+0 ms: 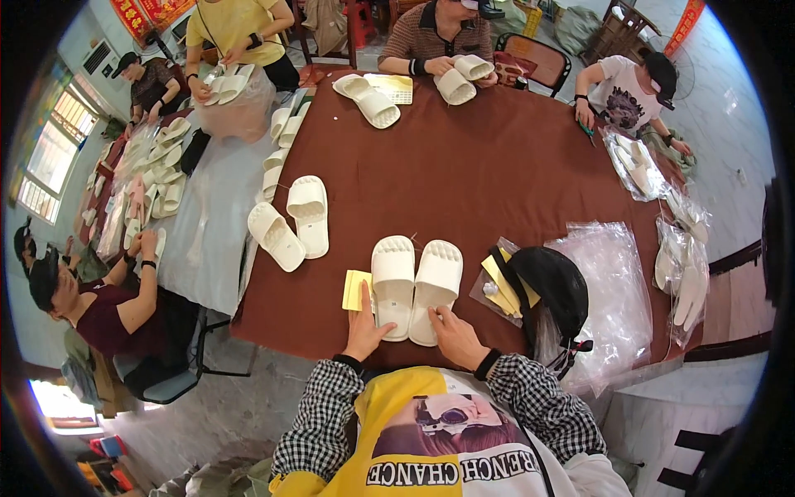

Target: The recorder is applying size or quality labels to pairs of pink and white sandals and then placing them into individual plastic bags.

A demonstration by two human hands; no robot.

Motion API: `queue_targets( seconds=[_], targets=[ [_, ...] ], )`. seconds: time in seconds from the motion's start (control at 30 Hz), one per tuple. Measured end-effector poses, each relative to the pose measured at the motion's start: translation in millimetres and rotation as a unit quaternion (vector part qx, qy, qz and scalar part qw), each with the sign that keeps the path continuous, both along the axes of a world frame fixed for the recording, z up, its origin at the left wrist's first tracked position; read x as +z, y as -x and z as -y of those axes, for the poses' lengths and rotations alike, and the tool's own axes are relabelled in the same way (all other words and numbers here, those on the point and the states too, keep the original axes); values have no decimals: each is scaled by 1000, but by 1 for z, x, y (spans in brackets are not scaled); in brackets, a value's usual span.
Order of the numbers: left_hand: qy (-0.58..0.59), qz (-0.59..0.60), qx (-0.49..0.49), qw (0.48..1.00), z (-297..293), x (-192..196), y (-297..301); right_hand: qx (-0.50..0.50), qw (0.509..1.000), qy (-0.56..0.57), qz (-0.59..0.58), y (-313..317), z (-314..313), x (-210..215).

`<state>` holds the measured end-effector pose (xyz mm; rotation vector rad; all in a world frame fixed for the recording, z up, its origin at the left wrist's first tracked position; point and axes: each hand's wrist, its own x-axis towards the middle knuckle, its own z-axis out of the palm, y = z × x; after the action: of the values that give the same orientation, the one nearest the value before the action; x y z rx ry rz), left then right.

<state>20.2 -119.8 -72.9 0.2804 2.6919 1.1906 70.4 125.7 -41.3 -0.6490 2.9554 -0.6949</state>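
A pair of cream slippers lies side by side on the brown tablecloth in front of me, toes pointing away. Beside the left slipper (392,286) is my left hand (364,327), fingers stretched toward a yellow pad of slips (356,290) and thumb near the slipper's heel. My right hand (457,335) grips the right slipper (436,290) at its heel edge, with fingertips on the insole; the fingers underneath are partly hidden. Another pair of cream slippers (306,217) rests farther left, one slightly overlapping the other.
Right of me are a black cap (551,290), a bag of yellow slips (501,286) and a pile of clear plastic bags (609,290). Bagged slippers (683,265) line the right edge. Co-workers (439,41) handle slippers around the brown table (464,166) and a grey table at left.
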Motion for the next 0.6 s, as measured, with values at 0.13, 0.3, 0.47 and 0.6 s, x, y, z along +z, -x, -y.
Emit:
queue_targets(
  seconds=[0.13,0.3,0.47,0.6],
  targets=[
    [-12,-19,8,1000,-2,6,1,13,1000,5,3,6,0,4],
    [8,-69,59,996,-18,12,-20,23,995,73,60,7,-11,3],
    [23,-92,48,994,-31,24,-31,-50,981,139,129,21,-22,13],
    [26,-152,-35,987,-39,14,-36,-111,980,167,-4,30,-24,9]
  ],
)
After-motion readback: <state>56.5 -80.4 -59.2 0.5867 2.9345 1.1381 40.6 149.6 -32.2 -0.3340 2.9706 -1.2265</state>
